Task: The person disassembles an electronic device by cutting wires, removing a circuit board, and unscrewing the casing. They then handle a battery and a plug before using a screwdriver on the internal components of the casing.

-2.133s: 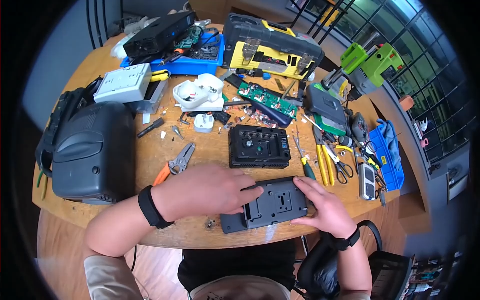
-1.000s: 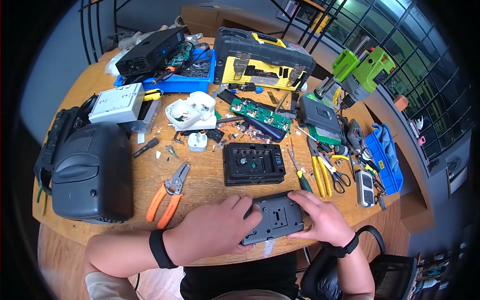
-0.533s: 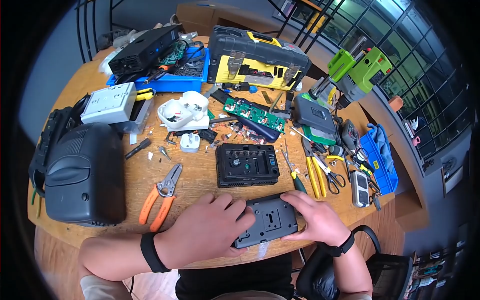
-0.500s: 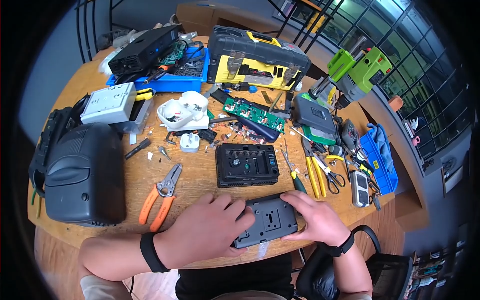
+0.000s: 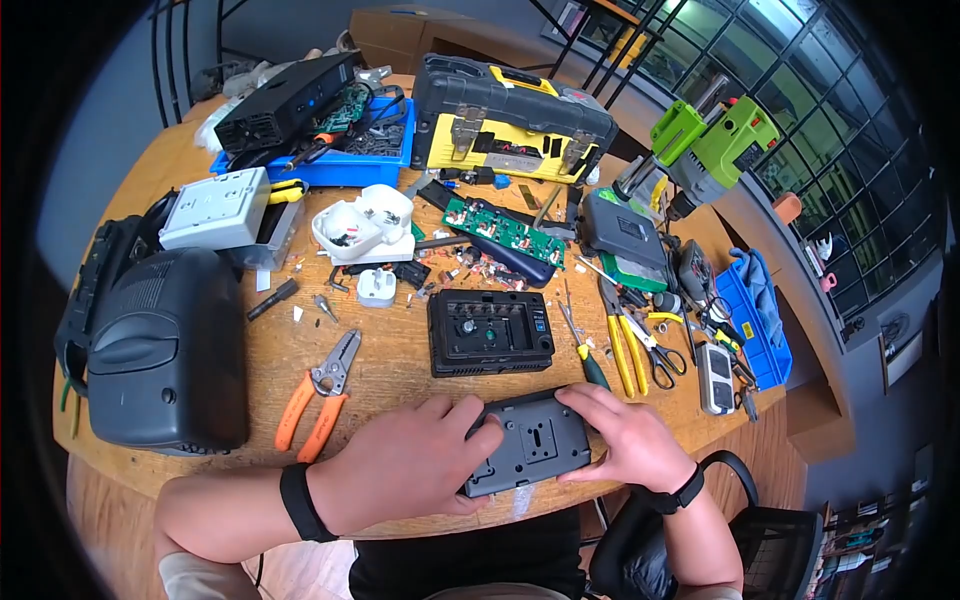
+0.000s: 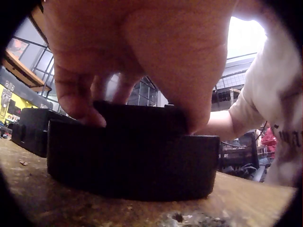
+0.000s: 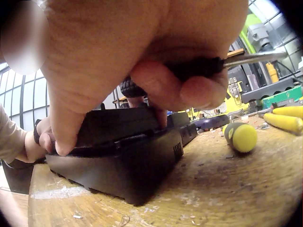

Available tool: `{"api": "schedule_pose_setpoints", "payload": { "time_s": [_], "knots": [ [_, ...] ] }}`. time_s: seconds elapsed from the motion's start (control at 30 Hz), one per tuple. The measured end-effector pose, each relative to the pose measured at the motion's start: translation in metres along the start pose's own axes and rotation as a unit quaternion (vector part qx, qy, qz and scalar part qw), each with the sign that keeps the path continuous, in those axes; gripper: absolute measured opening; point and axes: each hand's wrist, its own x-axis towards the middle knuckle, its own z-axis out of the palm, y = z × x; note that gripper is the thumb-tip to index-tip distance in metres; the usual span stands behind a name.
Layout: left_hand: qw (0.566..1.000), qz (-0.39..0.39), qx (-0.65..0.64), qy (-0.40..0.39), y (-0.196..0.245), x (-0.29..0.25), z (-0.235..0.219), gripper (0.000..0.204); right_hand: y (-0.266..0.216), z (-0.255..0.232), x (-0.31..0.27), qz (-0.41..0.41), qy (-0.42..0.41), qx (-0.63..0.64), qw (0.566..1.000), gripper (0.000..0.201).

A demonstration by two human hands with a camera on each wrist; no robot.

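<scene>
In the head view, a flat black plate with slots and screw holes (image 5: 561, 452) lies by the table's front edge. My left hand (image 5: 400, 462) grips its left end, thumb on the near edge, fingers at the far side. My right hand (image 5: 642, 442) pinches the right end between thumb and finger. The right wrist view shows the plate (image 7: 116, 124) over a deeper black casing (image 7: 118, 165), with a dark gap between them. Other right fingers curl round a screwdriver (image 7: 253, 58). The left palm hides the plate's left part.
Behind the plate stands an open black housing (image 5: 490, 350). Orange-handled pliers (image 5: 322, 395) lie left, beside a large black case (image 5: 165, 350). To the right are a green screwdriver (image 5: 591, 368), yellow-handled pliers (image 5: 625, 350) and scissors (image 5: 662, 360). A green circuit board (image 5: 505, 230) lies farther back.
Since the oldest frame, the left hand has changed from fingers on the plate's left part to a grip across that end. The right hand keeps its hold. The head view has shifted.
</scene>
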Motion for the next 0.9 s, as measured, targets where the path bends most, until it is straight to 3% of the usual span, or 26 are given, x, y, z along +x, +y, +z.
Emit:
{"api": "schedule_pose_setpoints", "payload": {
  "time_s": [0.6,0.77,0.83,0.9],
  "knots": [
    [1.000,0.000,-0.021,0.012,-0.004,0.000,0.004,0.064,0.000,0.000,-0.003,-0.025,0.022,-0.032,0.999,0.086],
    [1.000,0.000,-0.018,0.012,-0.004,-0.001,0.004,0.064,0.008,-0.011,-0.013,-0.003,0.086,-0.060,0.994,0.085],
    [1.000,0.000,-0.025,0.007,-0.003,-0.001,0.004,0.063,0.001,-0.020,-0.017,0.012,0.086,-0.037,0.996,0.074],
    [1.000,0.002,-0.017,0.008,-0.004,-0.001,0.003,0.063,0.000,-0.023,-0.021,0.030,0.143,0.002,0.989,0.066]
  ]
}}
